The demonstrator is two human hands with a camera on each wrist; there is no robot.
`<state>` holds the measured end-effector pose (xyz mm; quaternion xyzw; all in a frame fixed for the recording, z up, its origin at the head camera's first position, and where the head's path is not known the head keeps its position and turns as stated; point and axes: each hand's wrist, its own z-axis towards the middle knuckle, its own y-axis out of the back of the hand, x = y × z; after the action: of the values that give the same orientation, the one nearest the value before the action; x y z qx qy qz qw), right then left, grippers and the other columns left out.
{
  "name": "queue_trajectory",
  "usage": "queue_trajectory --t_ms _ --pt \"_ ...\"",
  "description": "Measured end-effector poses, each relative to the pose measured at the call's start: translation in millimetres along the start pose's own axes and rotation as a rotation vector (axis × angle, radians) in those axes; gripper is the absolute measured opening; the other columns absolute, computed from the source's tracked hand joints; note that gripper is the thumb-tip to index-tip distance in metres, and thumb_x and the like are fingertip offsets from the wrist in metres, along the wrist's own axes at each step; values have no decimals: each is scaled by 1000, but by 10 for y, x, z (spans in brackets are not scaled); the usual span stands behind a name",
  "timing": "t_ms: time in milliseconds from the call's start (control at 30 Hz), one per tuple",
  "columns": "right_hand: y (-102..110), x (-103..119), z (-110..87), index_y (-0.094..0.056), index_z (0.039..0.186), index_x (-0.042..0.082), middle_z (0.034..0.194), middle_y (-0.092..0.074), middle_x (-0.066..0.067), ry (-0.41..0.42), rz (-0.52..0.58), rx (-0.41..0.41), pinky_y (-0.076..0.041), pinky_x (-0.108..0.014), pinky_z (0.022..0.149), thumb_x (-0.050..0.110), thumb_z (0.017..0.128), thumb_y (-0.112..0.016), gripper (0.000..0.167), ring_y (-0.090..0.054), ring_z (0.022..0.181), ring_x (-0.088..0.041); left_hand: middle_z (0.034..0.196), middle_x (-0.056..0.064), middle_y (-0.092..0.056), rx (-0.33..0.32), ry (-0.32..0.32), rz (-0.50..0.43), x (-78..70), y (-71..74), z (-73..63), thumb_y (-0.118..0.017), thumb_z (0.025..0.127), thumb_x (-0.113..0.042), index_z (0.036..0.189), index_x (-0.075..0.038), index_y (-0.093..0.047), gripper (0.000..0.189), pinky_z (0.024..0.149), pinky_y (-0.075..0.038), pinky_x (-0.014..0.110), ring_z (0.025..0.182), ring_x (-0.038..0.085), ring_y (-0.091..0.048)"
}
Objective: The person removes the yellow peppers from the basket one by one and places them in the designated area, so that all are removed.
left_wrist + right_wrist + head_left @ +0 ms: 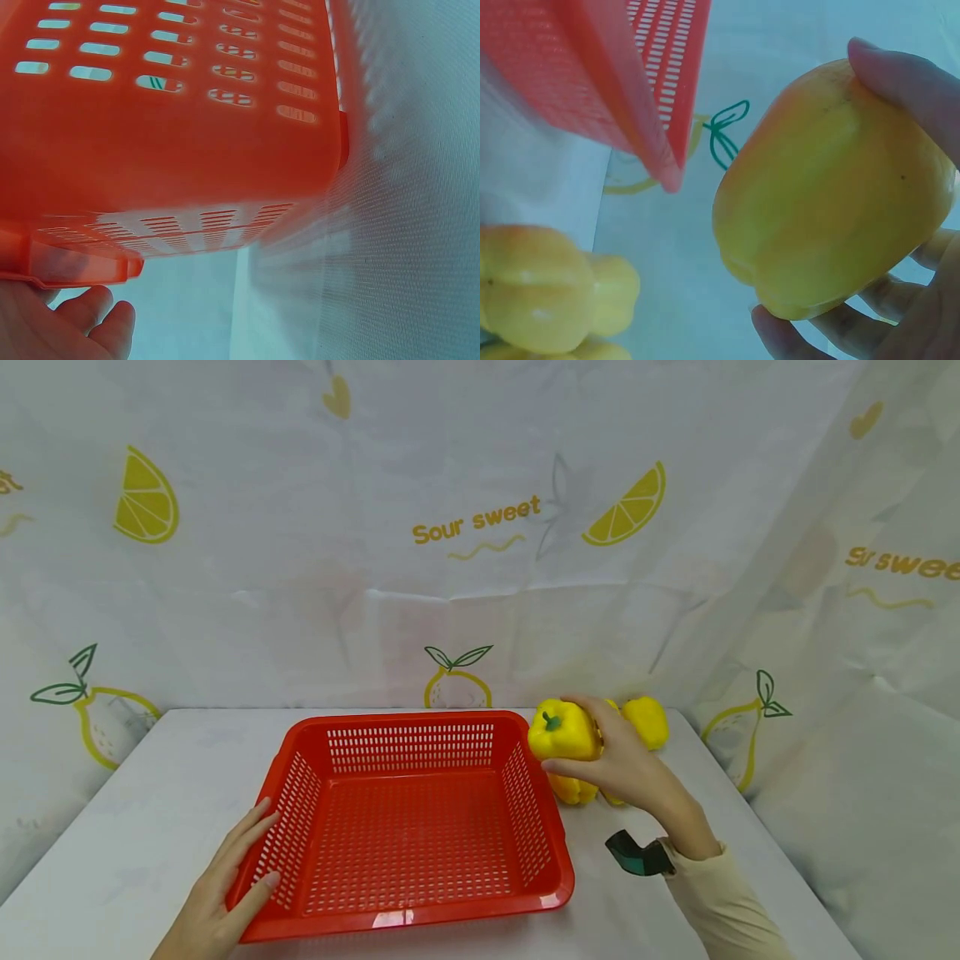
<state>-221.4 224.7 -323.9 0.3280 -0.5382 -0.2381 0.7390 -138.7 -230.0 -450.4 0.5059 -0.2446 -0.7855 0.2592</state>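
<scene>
A red plastic basket (405,827) with slotted walls stands on the table. My left hand (221,872) holds its left rim, the thumb reaching over the inner side; in the left wrist view, curled fingers (112,330) show below the rim. Beside the basket's right rim, my right hand (618,760) grips a yellow bell pepper (562,731) with a green stem, raised above the table. The right wrist view shows this pepper (832,195) between thumb and fingers. Another yellow pepper (573,789) lies under the hand, partly hidden.
A yellow pepper (647,722) lies at the table's back right corner, with others partly hidden behind my right hand. The white table (135,827) meets a lemon-print cloth (480,552) at the back and sides. A dark band (637,853) sticks out at my right wrist.
</scene>
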Motion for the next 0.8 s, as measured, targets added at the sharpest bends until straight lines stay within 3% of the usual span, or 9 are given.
queue_trajectory --t_ms 200,300,467,600,800 --pt "112 -108 -81 -40 145 8 130 -54 -13 -25 -35 -37 -54 -39 83 43 80 -82 85 -57 104 -28 160 -19 -23 -7 -19 -31 -10 -6 -6 -63 93 -8 151 -17 -39 63 88 -25 -3 135 -18 -20" --pt "159 -150 -131 -39 146 8 134 -52 -15 -47 -59 -41 -56 -43 85 45 81 -80 86 -56 106 -29 160 -18 -23 -6 -28 -47 -10 -10 -7 -62 94 -7 151 -16 -39 63 90 -24 -3 136 -17 -19" --pt "205 -228 -186 -36 148 6 138 -49 -18 -72 -119 -39 -56 -48 86 49 82 -78 90 -56 109 -32 159 -21 -22 -2 -10 -24 0 -7 -8 -63 93 -9 151 -16 -40 62 87 -33 2 134 -19 -20" --pt "233 -305 -208 -35 148 3 137 -49 -20 -83 -155 -50 -56 -50 87 49 82 -78 91 -56 108 -33 159 -22 -22 0 -5 -25 4 -13 -13 -63 94 -10 151 -16 -40 62 87 -29 -1 134 -20 -19" --pt "256 -392 -228 -37 145 0 133 -52 -23 -101 -178 -74 -55 -51 86 48 82 -78 89 -56 105 -34 161 -14 -24 -25 -85 -72 -25 -23 -10 -61 93 -2 151 -12 -39 63 97 -19 -3 140 -15 -18"
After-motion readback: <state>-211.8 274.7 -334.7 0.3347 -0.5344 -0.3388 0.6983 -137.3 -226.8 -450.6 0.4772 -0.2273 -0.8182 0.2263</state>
